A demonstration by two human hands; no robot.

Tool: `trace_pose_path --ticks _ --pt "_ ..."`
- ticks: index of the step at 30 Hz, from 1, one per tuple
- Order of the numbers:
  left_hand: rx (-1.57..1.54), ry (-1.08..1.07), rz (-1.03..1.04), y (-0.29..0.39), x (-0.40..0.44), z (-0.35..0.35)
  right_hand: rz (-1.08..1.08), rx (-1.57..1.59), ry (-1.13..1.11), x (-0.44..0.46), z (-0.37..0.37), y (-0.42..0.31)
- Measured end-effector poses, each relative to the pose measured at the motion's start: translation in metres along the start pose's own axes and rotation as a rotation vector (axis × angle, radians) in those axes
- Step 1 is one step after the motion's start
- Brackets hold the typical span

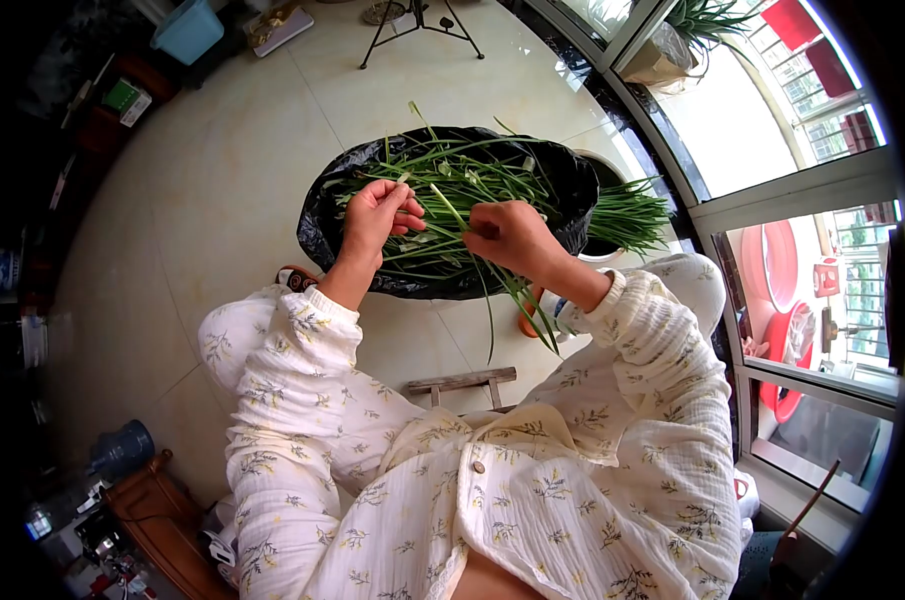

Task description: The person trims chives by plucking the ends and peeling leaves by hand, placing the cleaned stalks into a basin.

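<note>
Head view: the right hand [515,236] is gripping green stalks [448,208], the left hand [374,218] is seemingly pinching a pale scrap [403,178], greens [462,165] are filling the black bag [319,212] below the fingers, and loosening could drop stalks outside.

Pale tiled floor [222,150], bright windows [727,125]

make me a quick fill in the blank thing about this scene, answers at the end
1. The left hand is above a plastic bag whose colour is ____.
2. Chives hang past the bag's near rim, below the person's ____ hand.
3. The small bench between the person's legs looks to be made of ____.
4. The tub at the picture's top left is light ____.

Missing words: black; right; wood; blue.
</note>
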State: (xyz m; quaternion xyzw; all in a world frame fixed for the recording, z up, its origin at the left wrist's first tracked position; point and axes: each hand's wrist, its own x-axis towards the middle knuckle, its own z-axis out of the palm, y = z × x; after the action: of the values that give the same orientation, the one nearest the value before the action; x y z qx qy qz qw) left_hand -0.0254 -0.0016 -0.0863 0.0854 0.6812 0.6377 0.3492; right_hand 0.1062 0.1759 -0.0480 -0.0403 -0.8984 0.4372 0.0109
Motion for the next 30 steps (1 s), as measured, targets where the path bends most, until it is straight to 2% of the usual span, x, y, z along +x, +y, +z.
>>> trace_pose_path --ticks 2,3,6,7,10,13,16,20,23,26,30 --pt "0.129 -0.026 -0.003 -0.003 0.005 -0.007 0.001 0.031 0.010 0.000 -0.003 0.001" --pt "0.239 -0.116 -0.024 0.001 0.004 -0.008 0.003 0.056 -0.007 0.000 -0.004 0.002" --pt "0.598 -0.069 0.129 0.003 -0.004 -0.003 0.017 0.112 -0.048 -0.002 -0.007 0.006" --pt "0.560 -0.069 0.115 0.004 -0.005 0.000 0.024 0.119 -0.059 -0.002 -0.008 0.006" --pt "-0.022 -0.169 0.111 0.008 -0.013 0.015 0.018 0.115 -0.061 0.000 -0.003 0.010" --pt "-0.150 -0.236 -0.003 0.011 -0.018 0.023 -0.009 0.108 -0.054 -0.001 0.002 0.011" --pt "-0.186 -0.224 -0.021 0.005 -0.018 0.026 -0.014 0.087 -0.041 0.001 0.002 0.000" --pt "-0.168 -0.206 0.063 0.004 -0.020 0.032 -0.025 0.125 0.042 0.004 0.001 -0.005" --pt "-0.182 -0.178 0.106 0.004 -0.019 0.032 -0.039 0.265 -0.011 0.006 0.006 0.003" --pt "-0.189 -0.198 0.116 0.004 -0.019 0.029 0.045 0.629 -0.149 0.009 0.012 0.016" --pt "-0.247 -0.224 0.096 0.008 -0.021 0.026 0.052 0.872 -0.271 0.009 0.007 0.015"
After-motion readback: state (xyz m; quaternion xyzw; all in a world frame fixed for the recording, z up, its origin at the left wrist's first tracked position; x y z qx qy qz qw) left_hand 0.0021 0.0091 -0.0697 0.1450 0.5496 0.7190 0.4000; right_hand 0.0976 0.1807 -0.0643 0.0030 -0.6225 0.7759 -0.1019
